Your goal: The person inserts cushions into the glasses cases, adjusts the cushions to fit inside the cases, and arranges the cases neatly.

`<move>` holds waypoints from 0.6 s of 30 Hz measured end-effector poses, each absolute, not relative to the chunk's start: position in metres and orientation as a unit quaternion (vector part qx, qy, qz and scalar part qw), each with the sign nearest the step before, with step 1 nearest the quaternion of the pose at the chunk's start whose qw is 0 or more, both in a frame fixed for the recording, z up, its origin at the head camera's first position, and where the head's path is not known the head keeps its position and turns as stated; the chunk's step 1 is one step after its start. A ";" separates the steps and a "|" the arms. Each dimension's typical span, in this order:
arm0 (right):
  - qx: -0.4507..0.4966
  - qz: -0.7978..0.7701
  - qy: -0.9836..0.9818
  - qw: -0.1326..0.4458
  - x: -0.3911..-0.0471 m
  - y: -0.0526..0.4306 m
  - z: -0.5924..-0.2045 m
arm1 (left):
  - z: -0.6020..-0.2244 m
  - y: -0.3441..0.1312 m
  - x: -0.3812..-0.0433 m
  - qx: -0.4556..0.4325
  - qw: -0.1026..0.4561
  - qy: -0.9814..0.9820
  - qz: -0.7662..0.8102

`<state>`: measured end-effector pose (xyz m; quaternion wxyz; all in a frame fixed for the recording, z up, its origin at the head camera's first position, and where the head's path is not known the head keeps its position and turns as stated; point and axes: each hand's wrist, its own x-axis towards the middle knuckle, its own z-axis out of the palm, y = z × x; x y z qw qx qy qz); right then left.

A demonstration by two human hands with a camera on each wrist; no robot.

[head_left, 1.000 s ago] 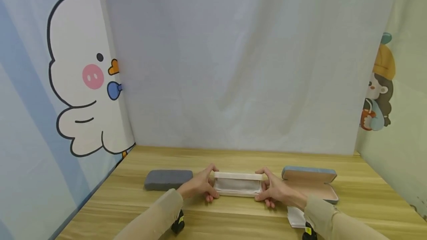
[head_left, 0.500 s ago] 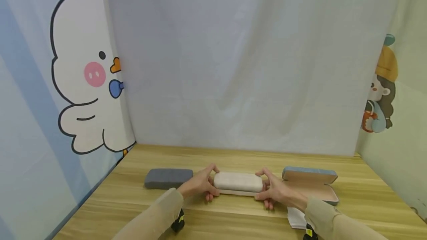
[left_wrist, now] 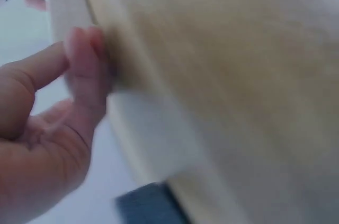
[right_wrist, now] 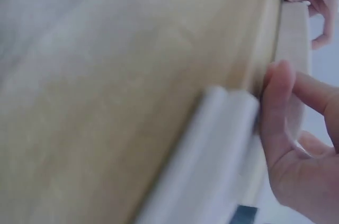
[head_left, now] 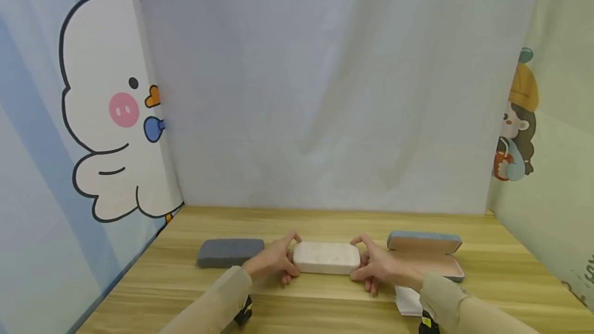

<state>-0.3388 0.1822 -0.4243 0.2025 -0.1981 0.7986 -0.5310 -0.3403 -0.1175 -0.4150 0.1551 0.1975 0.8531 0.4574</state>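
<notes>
A white glasses case (head_left: 327, 257) lies closed on the wooden table, in the middle of the head view. My left hand (head_left: 274, 259) holds its left end between a bent thumb and fingers. At the opposite end my right hand (head_left: 378, 264) grips it in the same way, thumb at the front and index finger at the back top edge. Both wrist views show the pale case side, with the left hand (left_wrist: 58, 107) and the right hand (right_wrist: 302, 144) against it. Whatever is inside the case is hidden.
A closed dark grey glasses case (head_left: 230, 252) lies left of my left hand. To the right stands a blue glasses case (head_left: 424, 238) with its lid up and beige lining showing. A folded white cloth (head_left: 408, 301) lies partly under my right forearm. A pale curtain (head_left: 325, 92) hangs behind the table.
The white case's lid has come down: raised a second ago with a light cloth showing inside, now closed. Both hands have stayed at its ends. The head view has shifted slightly.
</notes>
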 end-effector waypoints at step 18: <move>-0.101 -0.559 0.814 0.116 -0.292 0.304 -0.394 | -0.397 -0.002 -0.296 0.143 0.302 0.741 0.582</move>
